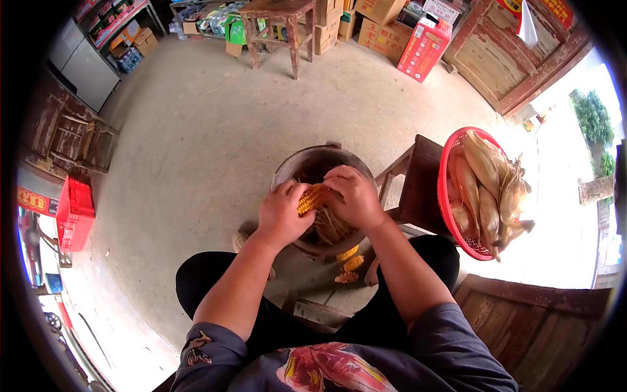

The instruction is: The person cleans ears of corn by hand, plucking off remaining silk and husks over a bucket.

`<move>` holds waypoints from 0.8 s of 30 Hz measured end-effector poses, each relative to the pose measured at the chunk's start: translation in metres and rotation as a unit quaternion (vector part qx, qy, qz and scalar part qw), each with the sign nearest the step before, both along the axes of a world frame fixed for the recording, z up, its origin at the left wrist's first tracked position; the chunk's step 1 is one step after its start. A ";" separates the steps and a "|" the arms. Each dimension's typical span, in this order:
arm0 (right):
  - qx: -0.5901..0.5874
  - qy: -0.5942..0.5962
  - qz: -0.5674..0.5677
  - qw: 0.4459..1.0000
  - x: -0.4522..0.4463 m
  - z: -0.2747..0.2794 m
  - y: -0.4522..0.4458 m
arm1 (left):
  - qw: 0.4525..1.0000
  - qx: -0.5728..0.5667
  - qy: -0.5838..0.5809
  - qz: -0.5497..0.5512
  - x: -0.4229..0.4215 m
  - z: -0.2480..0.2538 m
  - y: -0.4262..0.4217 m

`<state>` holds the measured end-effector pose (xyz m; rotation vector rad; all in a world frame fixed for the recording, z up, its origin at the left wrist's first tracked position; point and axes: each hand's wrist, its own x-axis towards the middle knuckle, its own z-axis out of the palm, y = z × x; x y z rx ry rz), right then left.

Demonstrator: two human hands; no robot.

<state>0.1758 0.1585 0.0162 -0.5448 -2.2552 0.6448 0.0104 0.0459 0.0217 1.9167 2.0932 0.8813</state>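
Over a round wooden tub (287,171) between the knees, both hands are on a yellow corn cob (311,199). My left hand (285,209) is wrapped round the cob's left end. At its right end, my right hand (353,197) has its fingers closed on the cob. Pale husks and silk (330,227) lie inside the tub below the hands. On the floor just beyond the tub's near rim are several yellow corn pieces (353,263). A red basket (447,208) of husked-over corn ears (483,163) rests on a dark wooden stool (421,189) to the right.
A wooden stool (277,8) stands at the far side, near cardboard boxes (385,40) and a red carton (424,49). At the left are a red crate (75,214) and a wooden chair (81,140). Wooden panels (535,320) stand at the lower right.
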 end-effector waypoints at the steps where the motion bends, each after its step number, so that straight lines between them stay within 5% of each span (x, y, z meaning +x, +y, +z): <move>1: 0.000 0.000 0.000 1.000 0.000 -0.001 0.000 | 1.000 0.000 0.000 0.000 0.000 -0.003 0.000; 10: 0.082 -0.083 0.017 0.993 -0.006 -0.030 -0.004 | 0.993 -0.065 0.082 -0.053 -0.002 -0.013 -0.004; 19: -0.195 -0.128 -0.192 0.953 0.009 -0.031 0.009 | 1.000 0.013 0.002 -0.028 -0.004 0.000 -0.001; 24: -0.276 -0.006 -0.121 0.954 0.007 -0.042 0.014 | 0.998 0.060 -0.015 -0.014 -0.004 0.005 0.000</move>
